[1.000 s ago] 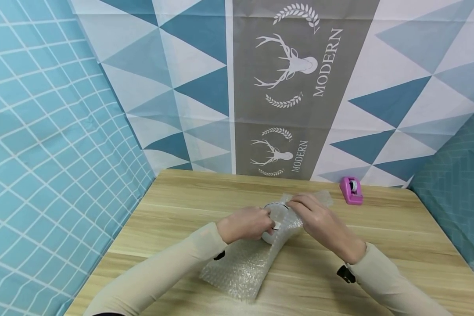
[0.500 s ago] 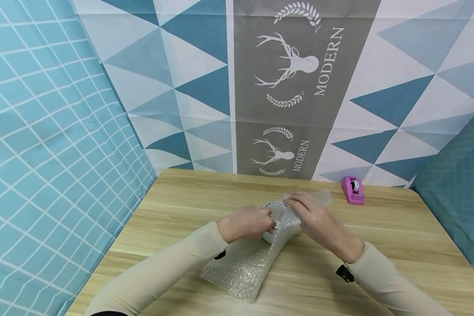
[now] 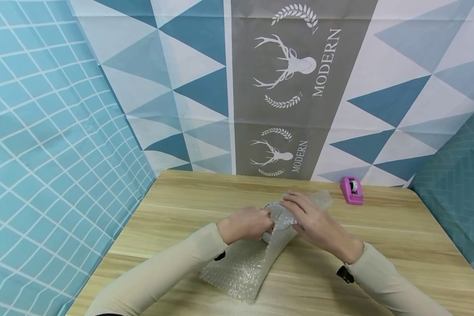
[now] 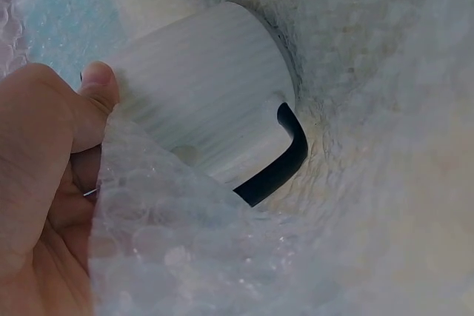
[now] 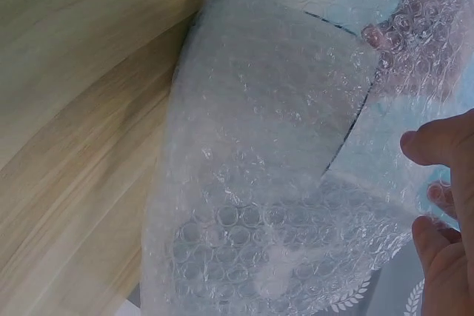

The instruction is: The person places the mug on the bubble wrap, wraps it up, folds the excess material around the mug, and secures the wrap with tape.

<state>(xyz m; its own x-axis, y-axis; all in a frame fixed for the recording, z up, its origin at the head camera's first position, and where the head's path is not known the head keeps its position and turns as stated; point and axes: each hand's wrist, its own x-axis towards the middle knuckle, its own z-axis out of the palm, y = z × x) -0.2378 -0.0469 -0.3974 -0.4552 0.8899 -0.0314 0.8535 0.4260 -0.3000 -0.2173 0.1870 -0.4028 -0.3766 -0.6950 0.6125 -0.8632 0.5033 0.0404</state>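
A white mug point(image 4: 207, 79) with a dark rim and a black handle point(image 4: 278, 168) lies tilted inside a sheet of clear bubble wrap point(image 3: 237, 267). My left hand point(image 3: 248, 224) grips the mug at its rim end, with the thumb on its side in the left wrist view; a wrap layer partly hides the other fingers. Over the mug's right side, my right hand point(image 3: 317, 224) holds a folded edge of the wrap. In the right wrist view, the mug's dark rim shows through the bubble wrap point(image 5: 274, 94), and right-hand fingertips point(image 5: 429, 238) meet the wrap's edge.
A pink tape dispenser point(image 3: 351, 191) stands near the back right edge of the wooden table point(image 3: 174, 202). Patterned cloth hangs behind the table, and a blue grid-patterned sheet point(image 3: 51, 131) hangs on the left.
My right hand has drawn the wrap leftward over the mug, hiding more of it and the pale patch seen earlier. My left hand has stayed nearly still.
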